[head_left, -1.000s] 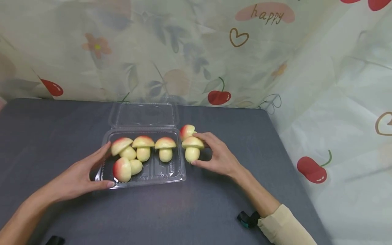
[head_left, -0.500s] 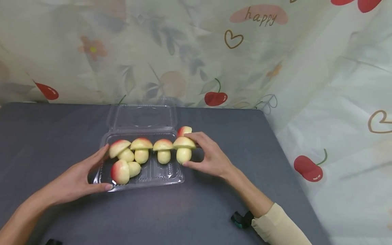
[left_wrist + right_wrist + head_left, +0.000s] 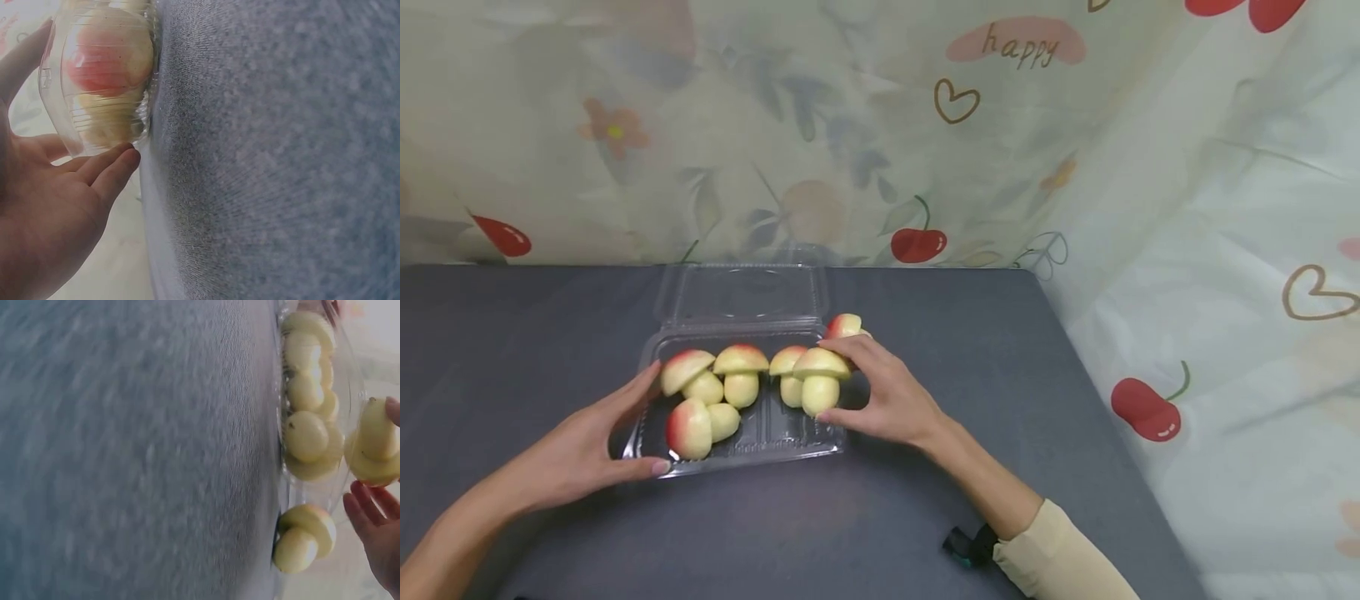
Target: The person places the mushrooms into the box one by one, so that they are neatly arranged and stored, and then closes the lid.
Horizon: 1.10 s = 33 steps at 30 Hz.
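Observation:
My right hand (image 3: 891, 392) pinches a pale yellow mushroom (image 3: 820, 392) by its cap and stem. It is over the right part of a clear plastic container (image 3: 760, 455), and in the right wrist view this mushroom (image 3: 377, 434) hangs above the container's rim. Thumb and fingers of my left hand (image 3: 583, 454) hold the container's left end. Inside lie several similar mushrooms with reddish caps: one at the front left (image 3: 691, 429), two behind it, and one (image 3: 786, 379) partly hidden by the held mushroom.
Another mushroom (image 3: 844, 325) lies on the dark grey table (image 3: 880, 533) beyond my right hand, just outside the container. The container's lid (image 3: 741, 296) is folded back behind it. A printed curtain (image 3: 850, 125) stands behind and to the right.
My right hand has carried its mushroom leftward, from beside the container to over its right part. My left hand has stayed at the container. The head view has shifted slightly.

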Each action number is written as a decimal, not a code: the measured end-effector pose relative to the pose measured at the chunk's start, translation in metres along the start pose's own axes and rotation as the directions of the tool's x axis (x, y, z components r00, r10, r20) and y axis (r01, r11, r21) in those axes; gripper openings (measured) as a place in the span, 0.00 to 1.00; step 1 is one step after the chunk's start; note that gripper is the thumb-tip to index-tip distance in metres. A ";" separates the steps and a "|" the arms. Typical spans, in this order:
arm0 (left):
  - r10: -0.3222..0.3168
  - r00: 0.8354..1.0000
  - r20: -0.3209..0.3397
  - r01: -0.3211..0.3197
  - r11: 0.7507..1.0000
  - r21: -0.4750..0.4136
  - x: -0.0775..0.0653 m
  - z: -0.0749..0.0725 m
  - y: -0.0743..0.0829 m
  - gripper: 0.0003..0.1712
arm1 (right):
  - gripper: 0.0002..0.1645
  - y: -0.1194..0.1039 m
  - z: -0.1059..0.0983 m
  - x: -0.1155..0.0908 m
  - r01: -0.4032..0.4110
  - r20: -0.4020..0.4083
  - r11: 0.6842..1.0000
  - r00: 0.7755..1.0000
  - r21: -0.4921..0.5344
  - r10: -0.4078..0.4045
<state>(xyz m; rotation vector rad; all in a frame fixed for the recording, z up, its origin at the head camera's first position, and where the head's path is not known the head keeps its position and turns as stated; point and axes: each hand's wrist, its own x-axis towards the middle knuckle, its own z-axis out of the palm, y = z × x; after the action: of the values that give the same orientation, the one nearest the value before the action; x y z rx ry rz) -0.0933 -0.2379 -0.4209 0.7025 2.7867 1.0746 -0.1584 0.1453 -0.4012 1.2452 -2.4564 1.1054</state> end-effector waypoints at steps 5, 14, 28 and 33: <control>-0.004 1.000 -0.009 0.004 1.000 0.004 -0.001 0.001 -0.001 0.68 | 0.46 -0.007 0.008 0.003 -0.007 0.026 1.000 1.000 -0.016 0.007; -0.014 1.000 -0.007 0.015 1.000 0.014 0.000 0.002 -0.001 0.68 | 0.47 -0.017 0.019 0.005 -0.050 0.053 0.996 0.997 -0.075 0.054; 0.008 1.000 -0.008 -0.008 1.000 0.014 0.003 0.004 0.001 0.68 | 0.46 -0.028 0.038 0.009 -0.010 0.099 0.989 0.995 -0.150 0.025; -0.001 1.000 -0.003 0.001 1.000 0.011 0.004 0.004 0.002 0.68 | 0.46 -0.031 0.040 0.012 -0.022 0.113 0.986 0.993 -0.167 0.042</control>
<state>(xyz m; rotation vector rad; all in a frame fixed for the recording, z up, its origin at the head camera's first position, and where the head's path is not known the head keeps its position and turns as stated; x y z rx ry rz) -0.0951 -0.2321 -0.4225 0.7016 2.7970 1.0621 -0.1362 0.0986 -0.4079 1.2565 -2.6001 0.8380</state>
